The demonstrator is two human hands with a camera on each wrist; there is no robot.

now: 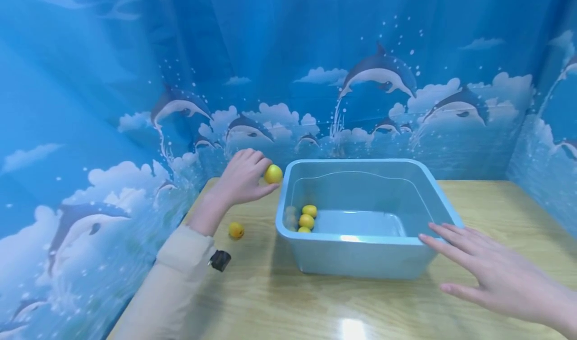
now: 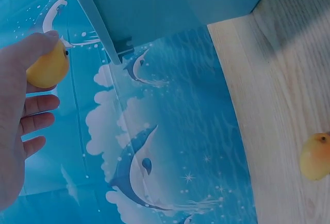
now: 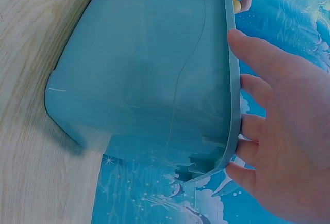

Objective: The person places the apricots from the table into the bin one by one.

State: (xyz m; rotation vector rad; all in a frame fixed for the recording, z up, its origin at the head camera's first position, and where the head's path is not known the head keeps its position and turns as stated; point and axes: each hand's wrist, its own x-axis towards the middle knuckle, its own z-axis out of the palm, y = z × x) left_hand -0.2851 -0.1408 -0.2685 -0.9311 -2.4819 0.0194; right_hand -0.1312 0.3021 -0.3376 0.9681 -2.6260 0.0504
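My left hand [image 1: 245,177] pinches a small yellow fruit [image 1: 273,174] between thumb and fingers, just outside the left rim of a light blue plastic bin [image 1: 360,255]. The left wrist view shows a dark spot at one end of this held fruit [image 2: 51,68], with the other fingers loosely bent below it. Several similar yellow fruits [image 1: 307,222] lie inside the bin along its left wall. Another one [image 1: 236,230] lies on the table left of the bin. At the bin's front right corner is my right hand [image 1: 491,270], fingers extended, fingertips at the rim [image 3: 234,100].
A pale wood-grain table [image 1: 252,305] bears the bin. Blue curtains [image 1: 288,54] printed with dolphins and clouds hang behind it and along both sides. A small black object [image 1: 220,260] sits at the left sleeve's cuff [image 1: 187,250].
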